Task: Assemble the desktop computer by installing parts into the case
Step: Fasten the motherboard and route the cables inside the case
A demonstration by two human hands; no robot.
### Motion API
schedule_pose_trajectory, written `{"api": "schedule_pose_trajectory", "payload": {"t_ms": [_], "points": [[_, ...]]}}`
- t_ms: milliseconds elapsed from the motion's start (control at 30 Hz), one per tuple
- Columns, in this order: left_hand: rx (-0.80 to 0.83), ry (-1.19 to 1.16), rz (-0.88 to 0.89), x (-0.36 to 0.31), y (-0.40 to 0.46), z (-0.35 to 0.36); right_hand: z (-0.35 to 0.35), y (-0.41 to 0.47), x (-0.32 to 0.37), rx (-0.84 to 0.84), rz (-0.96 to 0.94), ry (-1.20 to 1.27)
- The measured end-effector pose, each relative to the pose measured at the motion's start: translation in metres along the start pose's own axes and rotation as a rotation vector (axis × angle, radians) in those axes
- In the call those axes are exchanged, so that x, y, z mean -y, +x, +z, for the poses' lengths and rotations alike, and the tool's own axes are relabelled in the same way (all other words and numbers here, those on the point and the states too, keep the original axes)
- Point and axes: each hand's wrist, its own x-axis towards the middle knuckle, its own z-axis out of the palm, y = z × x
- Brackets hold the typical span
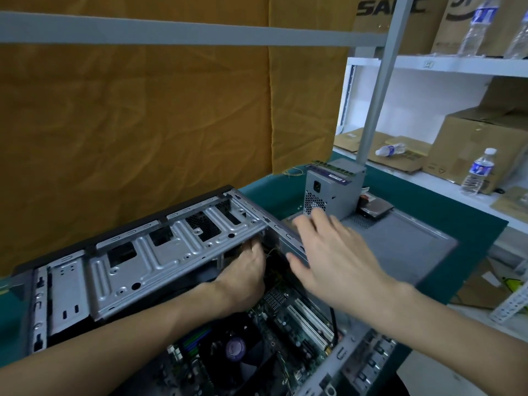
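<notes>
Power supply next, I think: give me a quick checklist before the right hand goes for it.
1. Power supply within sight and out of the case: ok, it stands upright on the grey side panel.
2. Right hand free: ok, fingers spread, holding nothing.
3. Left hand free: cannot tell, its fingers are hidden under the drive cage.
4. Loose parts on the unit: not ok, a memory stick lies on its top.
5. Hard drive clear of the lift: cannot tell, it sits close behind.
6. Motherboard in place: ok, already in the case.
</notes>
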Motion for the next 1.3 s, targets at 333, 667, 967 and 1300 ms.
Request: {"api": "schedule_pose_trajectory", "payload": {"t_ms": [333, 667, 967, 1300], "points": [[-0.305, 0.443, 0.278, 0.008, -0.028, -0.06, 0.021, 0.001, -0.015, 0.315, 0.193, 0.133], [-0.183, 0.486, 0.152, 0.031, -0.025, -0.062, 0.028, 0.019, -0.017, 0.313, 0.074, 0.081], [-0.152, 0.384, -0.207, 0.066, -0.087, -0.071, 0.043, 0.121, 0.026, 0.35, -0.317, 0.168], [-0.215, 0.137, -0.041, 0.1, -0.035, -0.102, 0.062, 0.114, 0.017, 0.25, -0.219, 0.005]]}}
